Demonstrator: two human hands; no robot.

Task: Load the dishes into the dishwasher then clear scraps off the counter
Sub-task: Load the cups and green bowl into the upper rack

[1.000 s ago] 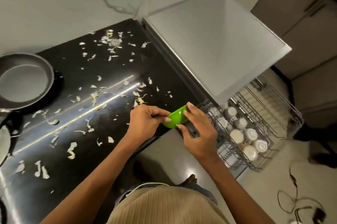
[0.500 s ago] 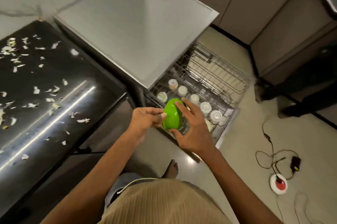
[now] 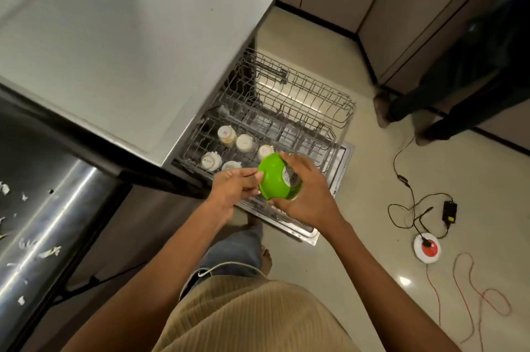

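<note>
Green plastic, a small bowl turned on its side, sits between both hands: the right hand cups it with curled fingers, the left hand pinches its rim. Directly beneath them lies the pulled-out dishwasher rack, with white cups upturned just beyond the left hand. Far left of that hand, pale scraps dot the dark counter.
</note>
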